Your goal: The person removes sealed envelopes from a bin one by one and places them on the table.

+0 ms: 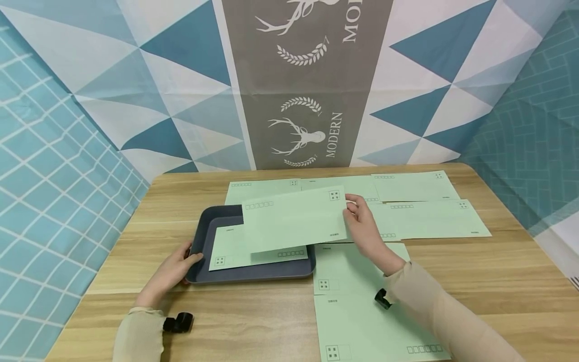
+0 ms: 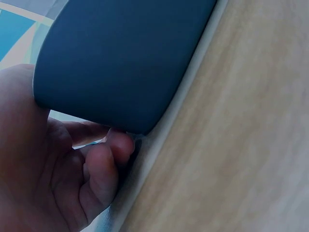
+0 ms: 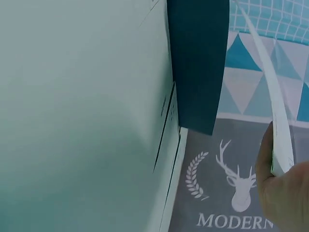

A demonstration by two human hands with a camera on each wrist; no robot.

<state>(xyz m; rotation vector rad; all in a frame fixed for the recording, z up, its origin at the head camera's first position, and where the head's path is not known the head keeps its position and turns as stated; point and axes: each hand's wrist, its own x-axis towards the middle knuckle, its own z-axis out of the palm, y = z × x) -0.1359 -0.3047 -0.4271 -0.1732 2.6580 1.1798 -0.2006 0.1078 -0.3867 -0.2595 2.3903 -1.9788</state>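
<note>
A dark grey tray (image 1: 203, 226) sits on the wooden table (image 1: 181, 317) with one pale green envelope (image 1: 230, 251) lying in it. My left hand (image 1: 174, 269) grips the tray's near left corner, thumb on the rim; in the left wrist view its fingers (image 2: 104, 169) curl under the tray (image 2: 125, 58). My right hand (image 1: 362, 223) pinches the right edge of a second green envelope (image 1: 294, 218) and holds it above the tray. In the right wrist view this envelope (image 3: 275, 116) shows edge-on beside the hand (image 3: 285, 193).
Several more green envelopes (image 1: 425, 218) lie spread on the table behind and right of the tray, others (image 1: 362, 322) near the front edge. A patterned cloth backdrop (image 1: 298, 80) stands behind the table. Bare wood shows left of the tray.
</note>
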